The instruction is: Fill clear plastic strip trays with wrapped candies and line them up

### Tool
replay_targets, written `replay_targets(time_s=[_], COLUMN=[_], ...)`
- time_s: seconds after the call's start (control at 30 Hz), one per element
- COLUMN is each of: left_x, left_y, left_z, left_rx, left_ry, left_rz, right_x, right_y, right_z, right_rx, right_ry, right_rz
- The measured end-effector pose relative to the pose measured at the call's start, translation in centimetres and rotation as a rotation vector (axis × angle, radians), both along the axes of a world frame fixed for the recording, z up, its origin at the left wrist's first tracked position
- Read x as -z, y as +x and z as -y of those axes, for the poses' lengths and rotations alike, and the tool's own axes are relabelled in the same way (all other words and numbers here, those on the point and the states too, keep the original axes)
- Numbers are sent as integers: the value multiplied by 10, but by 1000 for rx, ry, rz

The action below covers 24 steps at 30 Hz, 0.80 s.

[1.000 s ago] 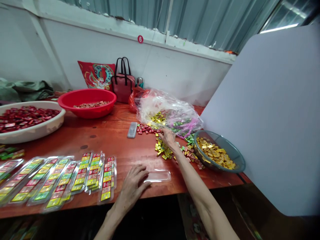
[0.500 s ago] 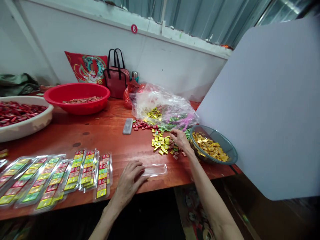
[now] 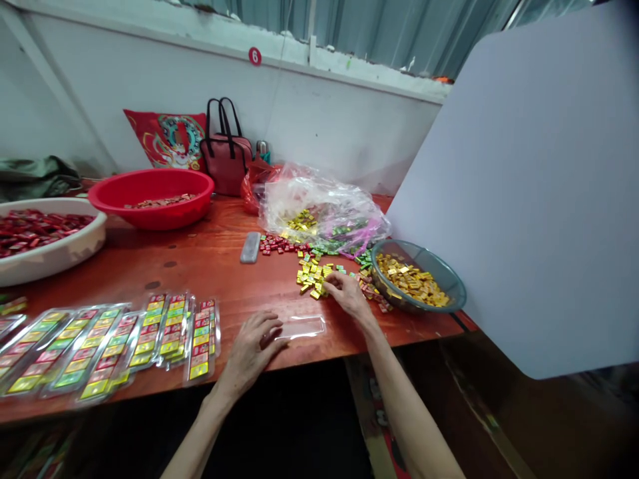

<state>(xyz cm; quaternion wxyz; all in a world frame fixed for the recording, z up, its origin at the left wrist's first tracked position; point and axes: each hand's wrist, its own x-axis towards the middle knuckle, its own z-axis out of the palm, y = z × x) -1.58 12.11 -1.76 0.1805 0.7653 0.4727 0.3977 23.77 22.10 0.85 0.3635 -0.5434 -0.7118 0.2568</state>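
Writing: a round red wall sticker (image 3: pixel 254 56) reads "6"; print on the clear plastic blister packs filled with multicoloured pieces (image 3: pixel 200 336) is too small to read.

The shallow, rectangular clear plastic tray (image 3: pixel 307 326) lies flat near the front edge of the red-brown wooden counter (image 3: pixel 214 269). The left hand (image 3: pixel 249 346) is at its left end, thumb and fingers apart. The right hand (image 3: pixel 351 297) is at the small foil-bright yellow blocks (image 3: pixel 310 276), fingers bent; whether its grip closes on one cannot be told.

Room for moving lies between packs and blocks. Rightward, the round grey-green translucent basin (image 3: pixel 458 287) sits near the counter's end.
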Motion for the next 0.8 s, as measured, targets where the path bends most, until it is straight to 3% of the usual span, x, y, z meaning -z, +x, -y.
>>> replay_targets(time_s=[0.13,0.27,0.5,0.8], left_x=[-1,-4,-7,-11], left_y=[0,2,2,4], left_z=[0,0,1,3], left_rx=[-2,-1,16,16], left_ry=[16,15,-6,-18], left_rz=[-2,-13,-29,-21], right_x=[7,9,6,2], right_y=[2,-5,-25,-38], right_z=[18,44,74,82], right_rx=[-38,-70,-82,-116], right_ry=[-122,-225,-302,-301], right_rz=[-382,-574,-622,-599])
